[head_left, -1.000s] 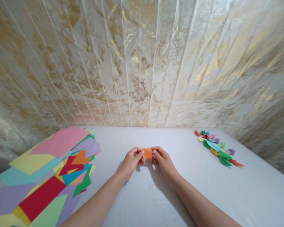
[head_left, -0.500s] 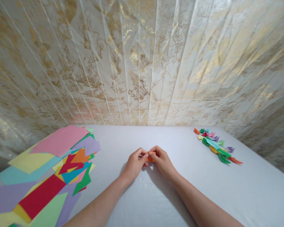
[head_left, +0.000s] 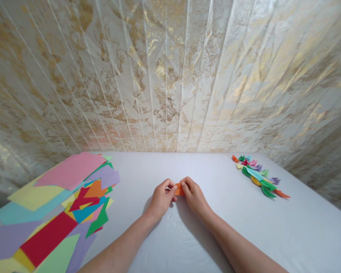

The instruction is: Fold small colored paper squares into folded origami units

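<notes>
A small piece of orange paper sits between the two hands, over the middle of the white tabletop. The left hand has its grip closed on the paper's left end, thumb toward the viewer and fingers curled behind. The right hand pinches the other end, its thumb laid across the paper. Holding so small a piece from both ends probably steadies it and lets each thumb press against the fingers behind; how it is folded underneath is hidden. Whether it touches the tabletop is hard to tell.

The forearms come in from either side, and the paper seems centred so both hands reach it equally.

To the left, flat coloured sheets lie overlapped, with a large pink sheet at the far end and a red sheet nearer. Smaller cut pieces are heaped on their inner edge, perhaps for easy reach. To the right, small folded paper shapes stand in a slanting cluster, well apart from the hands, which likely guards them from being flattened. A gold-patterned curtain hangs behind.
</notes>
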`<act>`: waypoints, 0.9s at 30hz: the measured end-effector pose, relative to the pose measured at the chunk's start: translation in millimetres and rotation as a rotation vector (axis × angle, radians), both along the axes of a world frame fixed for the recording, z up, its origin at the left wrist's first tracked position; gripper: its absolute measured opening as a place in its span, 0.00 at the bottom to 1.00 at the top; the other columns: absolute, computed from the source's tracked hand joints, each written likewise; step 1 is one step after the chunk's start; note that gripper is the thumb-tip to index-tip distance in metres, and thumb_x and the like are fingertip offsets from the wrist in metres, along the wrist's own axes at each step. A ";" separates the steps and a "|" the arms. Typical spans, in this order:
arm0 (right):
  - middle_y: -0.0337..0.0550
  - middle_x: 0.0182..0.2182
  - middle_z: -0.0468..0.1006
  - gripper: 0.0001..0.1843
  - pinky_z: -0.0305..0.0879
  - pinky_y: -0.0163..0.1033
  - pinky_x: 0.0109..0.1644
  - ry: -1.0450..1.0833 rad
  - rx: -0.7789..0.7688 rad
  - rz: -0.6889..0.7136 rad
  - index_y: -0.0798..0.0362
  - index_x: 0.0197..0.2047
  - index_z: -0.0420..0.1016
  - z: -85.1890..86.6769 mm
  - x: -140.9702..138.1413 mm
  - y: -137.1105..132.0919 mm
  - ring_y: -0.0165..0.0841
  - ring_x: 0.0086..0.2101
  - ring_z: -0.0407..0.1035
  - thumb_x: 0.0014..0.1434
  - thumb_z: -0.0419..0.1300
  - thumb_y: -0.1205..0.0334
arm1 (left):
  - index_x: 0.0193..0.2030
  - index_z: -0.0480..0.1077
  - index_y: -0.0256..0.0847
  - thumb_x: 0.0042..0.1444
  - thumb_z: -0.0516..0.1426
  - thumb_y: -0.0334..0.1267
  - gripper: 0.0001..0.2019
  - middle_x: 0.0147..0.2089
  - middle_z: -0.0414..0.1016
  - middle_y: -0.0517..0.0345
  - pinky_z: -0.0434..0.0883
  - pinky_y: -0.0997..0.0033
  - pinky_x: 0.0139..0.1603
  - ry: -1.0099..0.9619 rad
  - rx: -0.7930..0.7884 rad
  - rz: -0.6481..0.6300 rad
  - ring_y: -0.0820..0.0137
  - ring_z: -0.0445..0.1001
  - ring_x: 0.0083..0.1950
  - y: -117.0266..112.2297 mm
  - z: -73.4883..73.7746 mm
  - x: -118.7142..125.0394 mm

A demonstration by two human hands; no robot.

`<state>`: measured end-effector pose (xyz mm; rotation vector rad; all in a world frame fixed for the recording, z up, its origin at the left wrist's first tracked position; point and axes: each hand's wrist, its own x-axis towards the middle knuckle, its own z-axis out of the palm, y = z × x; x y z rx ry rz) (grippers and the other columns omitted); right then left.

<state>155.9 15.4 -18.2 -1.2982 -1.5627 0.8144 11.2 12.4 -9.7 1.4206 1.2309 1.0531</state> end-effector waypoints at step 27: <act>0.38 0.28 0.73 0.07 0.60 0.37 0.34 0.005 -0.004 0.006 0.50 0.33 0.68 5.9 2.1 -0.8 0.33 0.29 0.66 0.59 0.52 0.59 | 0.30 0.64 0.42 0.56 0.54 0.46 0.10 0.19 0.63 0.67 0.60 0.78 0.22 -0.012 0.052 0.020 0.74 0.64 0.21 5.3 -11.0 -4.2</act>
